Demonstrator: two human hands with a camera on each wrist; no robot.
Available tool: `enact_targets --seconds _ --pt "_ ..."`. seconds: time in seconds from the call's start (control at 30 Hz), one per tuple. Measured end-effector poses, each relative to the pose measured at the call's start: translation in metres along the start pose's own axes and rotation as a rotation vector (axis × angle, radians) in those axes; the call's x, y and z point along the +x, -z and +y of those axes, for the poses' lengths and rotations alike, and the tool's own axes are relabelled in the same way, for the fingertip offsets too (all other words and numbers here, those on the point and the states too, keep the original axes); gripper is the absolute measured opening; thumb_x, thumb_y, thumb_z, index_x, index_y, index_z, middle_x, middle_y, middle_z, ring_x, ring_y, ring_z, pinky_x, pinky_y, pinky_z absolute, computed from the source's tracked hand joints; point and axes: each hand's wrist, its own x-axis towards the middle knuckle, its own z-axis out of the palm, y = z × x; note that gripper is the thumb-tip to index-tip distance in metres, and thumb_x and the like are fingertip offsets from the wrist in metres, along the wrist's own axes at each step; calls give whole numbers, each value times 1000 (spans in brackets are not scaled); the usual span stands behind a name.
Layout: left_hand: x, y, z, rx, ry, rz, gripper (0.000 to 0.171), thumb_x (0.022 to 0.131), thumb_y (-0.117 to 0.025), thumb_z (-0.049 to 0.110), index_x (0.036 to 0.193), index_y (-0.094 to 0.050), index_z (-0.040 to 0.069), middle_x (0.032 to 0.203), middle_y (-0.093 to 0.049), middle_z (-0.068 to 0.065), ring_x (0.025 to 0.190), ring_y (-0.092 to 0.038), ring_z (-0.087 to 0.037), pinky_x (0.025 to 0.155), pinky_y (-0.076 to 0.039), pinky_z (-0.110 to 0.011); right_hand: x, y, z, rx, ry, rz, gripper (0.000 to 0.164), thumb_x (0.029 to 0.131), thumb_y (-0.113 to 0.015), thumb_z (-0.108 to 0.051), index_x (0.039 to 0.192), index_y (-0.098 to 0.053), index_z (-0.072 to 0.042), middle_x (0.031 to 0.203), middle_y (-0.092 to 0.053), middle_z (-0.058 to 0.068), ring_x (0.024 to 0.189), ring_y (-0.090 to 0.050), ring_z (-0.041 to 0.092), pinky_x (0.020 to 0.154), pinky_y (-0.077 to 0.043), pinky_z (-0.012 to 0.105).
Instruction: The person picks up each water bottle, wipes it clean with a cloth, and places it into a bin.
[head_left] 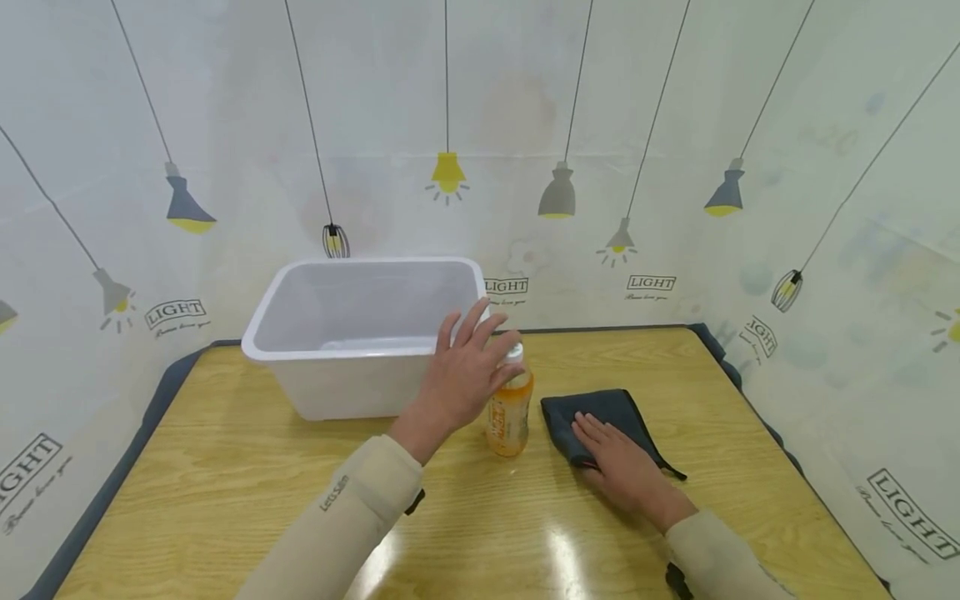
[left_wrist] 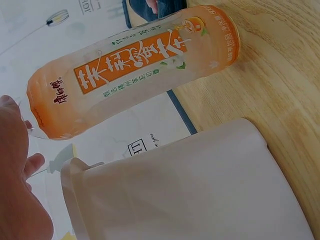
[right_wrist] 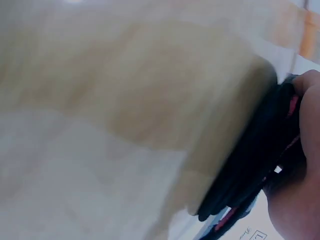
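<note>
An orange-labelled drink bottle point(head_left: 508, 421) with a white cap stands upright on the table, just right of the white bin. My left hand point(head_left: 467, 371) holds it near the top, thumb and forefinger at the cap and neck, the other fingers spread beside the bin's rim. The left wrist view shows the bottle's label point(left_wrist: 132, 60) close up, with the hand point(left_wrist: 20, 175) at its neck. To the right lies a folded dark cloth point(head_left: 630, 412) with a black edge and a strap-like corner. My right hand point(head_left: 626, 475) rests on it with fingers extended; its folded layers point(right_wrist: 250, 150) show in the right wrist view.
A deep white plastic bin point(head_left: 337, 387) stands at the back left of the wooden table point(head_left: 247, 500). Behind and along both sides rises a pale sheet point(head_left: 510, 100) printed with hanging lamps. A dark blue edge point(head_left: 165, 392) borders the tabletop.
</note>
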Motion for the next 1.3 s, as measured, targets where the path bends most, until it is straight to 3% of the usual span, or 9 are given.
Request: enact_targets --seconds 0.17,0.3,0.5,0.63,0.87,1.03,1.17,1.23,1.3 --pt "2 0 2 15 -7 4 44 91 -37 56 127 -42 32 142 -37 2 142 -12 -22 110 -14 -47 3 11 -1 175 -41 3 52 91 -56 -20 138 -40 -9 147 -34 7 136 -31 27 108 -27 47" --pt "3 -1 4 23 -5 -5 44 92 -35 57 128 -41 32 143 -36 3 142 -11 -23 110 -14 -48 5 17 -2 146 -2 29 49 89 -59 -20 134 -46 -8 142 -41 10 132 -37 28 106 -31 48" --pt "3 -4 6 20 -5 5 45 91 -35 57 127 -42 32 143 -36 4 142 -12 -23 110 -14 -48 -1 10 -5 118 25 -66 84 82 -51 -61 144 -27 -10 152 -22 8 140 -20 28 109 -19 53" --pt "2 -4 6 13 -8 38 43 91 -38 56 126 -44 31 141 -37 3 142 -12 -22 110 -16 -47 -6 4 -7 62 39 -71 97 77 -48 -71 147 -17 -11 155 -13 6 142 -14 27 110 -15 54" --pt "2 -3 5 21 -4 24 43 92 -36 56 126 -44 32 142 -36 4 142 -10 -21 110 -16 -47 -5 3 -14 -171 24 -50 73 90 -47 -50 146 -22 -10 154 -17 6 141 -20 24 109 -22 50" --pt "1 -4 3 24 -13 50 42 91 -39 56 124 -45 31 142 -37 4 142 -14 -22 109 -17 -47 -1 3 -14 -122 -14 4 60 92 -52 -37 142 -33 -10 150 -28 6 137 -29 23 107 -28 48" --pt "1 -3 0 22 -17 60 41 90 -40 55 123 -45 31 141 -38 3 142 -14 -22 109 -16 -47 4 13 -12 109 -76 87 52 95 -48 -30 141 -35 -10 148 -33 7 92 -62 18 81 -47 33" --pt "0 -2 -1 29 -21 64 41 90 -41 55 122 -46 30 141 -38 3 142 -13 -22 109 -16 -47 7 23 -13 229 -109 138 51 97 -43 -30 143 -31 -11 128 -55 11 58 -54 14 60 -44 26" --pt "0 -1 -2 38 -27 68 41 89 -42 55 121 -47 30 141 -39 2 142 -13 -23 109 -16 -48 10 37 -15 337 -137 187 50 99 -38 -33 144 -29 -13 105 -64 11 47 -40 11 54 -35 24"
